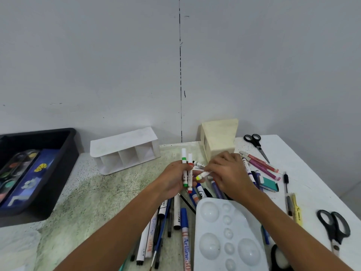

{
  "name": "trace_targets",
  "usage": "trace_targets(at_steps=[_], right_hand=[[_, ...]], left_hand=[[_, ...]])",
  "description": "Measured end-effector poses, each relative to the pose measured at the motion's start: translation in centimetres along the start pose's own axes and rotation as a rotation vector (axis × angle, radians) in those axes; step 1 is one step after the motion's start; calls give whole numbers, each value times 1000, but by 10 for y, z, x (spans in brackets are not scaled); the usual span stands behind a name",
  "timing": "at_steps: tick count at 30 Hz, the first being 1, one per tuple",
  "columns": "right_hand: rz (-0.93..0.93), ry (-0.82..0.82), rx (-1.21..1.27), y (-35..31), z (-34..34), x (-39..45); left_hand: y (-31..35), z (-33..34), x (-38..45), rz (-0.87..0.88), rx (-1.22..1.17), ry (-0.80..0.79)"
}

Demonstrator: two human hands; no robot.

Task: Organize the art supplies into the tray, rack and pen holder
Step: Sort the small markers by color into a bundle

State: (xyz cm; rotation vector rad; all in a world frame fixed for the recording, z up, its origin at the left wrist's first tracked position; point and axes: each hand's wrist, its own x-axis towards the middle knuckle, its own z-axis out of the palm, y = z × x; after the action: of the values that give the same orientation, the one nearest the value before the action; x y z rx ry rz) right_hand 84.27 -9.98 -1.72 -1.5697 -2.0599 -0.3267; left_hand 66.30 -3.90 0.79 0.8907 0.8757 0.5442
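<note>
Left hand (176,178) grips two upright white markers (187,169), green-banded and red-banded; right hand (227,173) pinches a yellow-tipped marker (202,175) at its 9 o'clock. Pen pile (168,222) lies at 6 o'clock on the tabletop (97,192); one blue marker (185,237) reads "Artline".

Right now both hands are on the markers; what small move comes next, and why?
Probably slide the yellow marker from the right hand in beside the green marker and red marker that the left hand holds upright. The rack looks empty.
</note>
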Motion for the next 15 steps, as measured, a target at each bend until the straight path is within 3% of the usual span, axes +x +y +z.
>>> trace_targets(at_steps=[6, 15], right_hand=[[-96, 163, -23, -7, 7, 4], [153, 406, 234, -2, 5, -7]], left_hand=[[-4, -1, -4, 37, 71, -38], [-6, -8, -4, 54, -146, 64]])
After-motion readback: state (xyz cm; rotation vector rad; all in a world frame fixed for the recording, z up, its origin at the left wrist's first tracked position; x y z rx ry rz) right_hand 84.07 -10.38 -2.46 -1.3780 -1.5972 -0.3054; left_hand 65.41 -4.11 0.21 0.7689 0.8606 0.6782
